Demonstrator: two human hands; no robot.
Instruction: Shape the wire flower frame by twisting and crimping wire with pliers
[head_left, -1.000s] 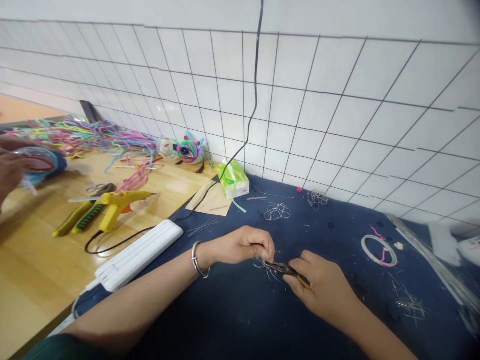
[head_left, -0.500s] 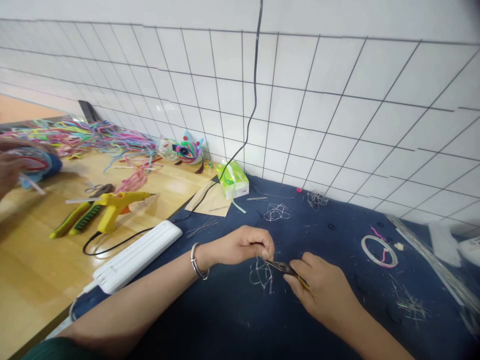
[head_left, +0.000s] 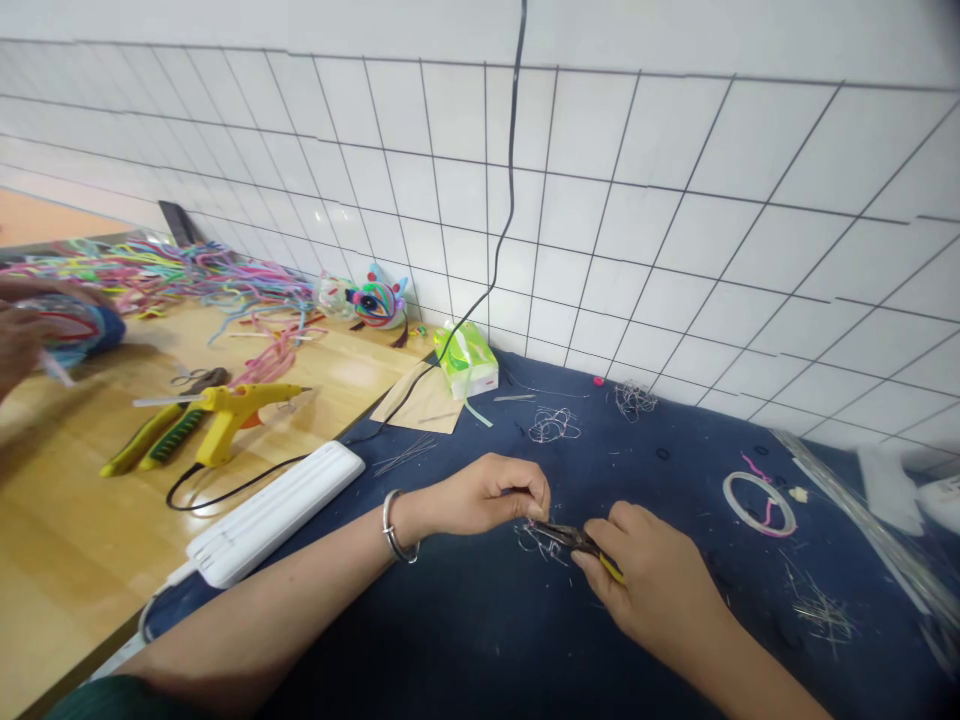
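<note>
My left hand (head_left: pixel 480 493) is closed in a pinch on a small piece of bent wire (head_left: pixel 541 540), whose loops hang below the fingertips over the dark blue mat. A silver bangle (head_left: pixel 397 525) circles that wrist. My right hand (head_left: pixel 645 560) is wrapped round long-nose pliers (head_left: pixel 571 540) with yellow-and-black handles. The pliers' jaws point left and meet the wire just by my left fingertips. Whether the jaws are clamped on it is too small to tell.
Wire tangles (head_left: pixel 555 425), a white ring (head_left: pixel 759 503) and wire offcuts (head_left: pixel 823 612) lie on the mat. Leftward are a white power strip (head_left: pixel 277 510), a yellow glue gun (head_left: pixel 240 410), a tissue pack (head_left: pixel 466 360) and pipe cleaners (head_left: pixel 180 275). Another person's hand (head_left: pixel 19 340) holds a blue craft piece.
The wire loops have swung up and to the right under my left fingers. My right hand with the pliers has shifted very slightly right.
</note>
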